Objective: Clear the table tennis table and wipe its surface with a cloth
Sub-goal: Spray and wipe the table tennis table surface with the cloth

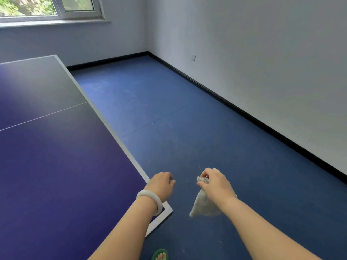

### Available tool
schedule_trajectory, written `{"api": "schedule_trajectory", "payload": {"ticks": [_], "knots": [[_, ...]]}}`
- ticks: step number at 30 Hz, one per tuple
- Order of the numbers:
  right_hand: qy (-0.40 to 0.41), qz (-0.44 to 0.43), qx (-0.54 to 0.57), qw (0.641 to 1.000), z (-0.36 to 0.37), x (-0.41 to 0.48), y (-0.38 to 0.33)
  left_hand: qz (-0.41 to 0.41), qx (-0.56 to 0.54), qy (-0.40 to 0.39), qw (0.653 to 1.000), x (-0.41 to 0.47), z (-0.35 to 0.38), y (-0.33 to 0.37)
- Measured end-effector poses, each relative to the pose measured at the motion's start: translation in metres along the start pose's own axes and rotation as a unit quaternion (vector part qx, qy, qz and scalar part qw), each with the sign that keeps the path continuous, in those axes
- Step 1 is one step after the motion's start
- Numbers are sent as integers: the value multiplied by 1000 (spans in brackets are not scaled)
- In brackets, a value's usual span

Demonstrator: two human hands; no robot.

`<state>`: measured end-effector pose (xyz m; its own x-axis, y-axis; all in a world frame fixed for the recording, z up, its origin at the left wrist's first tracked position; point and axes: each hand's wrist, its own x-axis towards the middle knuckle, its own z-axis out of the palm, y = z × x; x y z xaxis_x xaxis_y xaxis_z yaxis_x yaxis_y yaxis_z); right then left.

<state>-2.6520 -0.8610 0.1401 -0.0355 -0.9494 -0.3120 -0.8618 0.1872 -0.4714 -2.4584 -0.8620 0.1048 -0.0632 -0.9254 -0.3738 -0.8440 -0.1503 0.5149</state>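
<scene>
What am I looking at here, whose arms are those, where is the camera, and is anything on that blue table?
There is no machine here. One wide-angle camera is worn on a person's head and looks forward and down, so the two bare arms reaching in from the bottom are that person's own. The left hand, with a white bangle on its wrist, is loosely curled above the near corner of the table tennis table and holds nothing. The right hand pinches a grey cloth, which hangs down over the blue floor, beside the table. The part of the tabletop in view has nothing lying on it. A window is at the top left.
</scene>
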Motion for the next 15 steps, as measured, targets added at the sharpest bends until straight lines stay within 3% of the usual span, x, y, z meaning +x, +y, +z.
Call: {"api": "schedule_trajectory", "payload": {"ticks": [6,15], "knots": [[-59,-46,-55,996,-26,103,-29,-54,-14,50,997,78,-38,4],[-119,-185,-88,972,-46,275,-48,-210,-54,102,971,182,-49,15]]}}
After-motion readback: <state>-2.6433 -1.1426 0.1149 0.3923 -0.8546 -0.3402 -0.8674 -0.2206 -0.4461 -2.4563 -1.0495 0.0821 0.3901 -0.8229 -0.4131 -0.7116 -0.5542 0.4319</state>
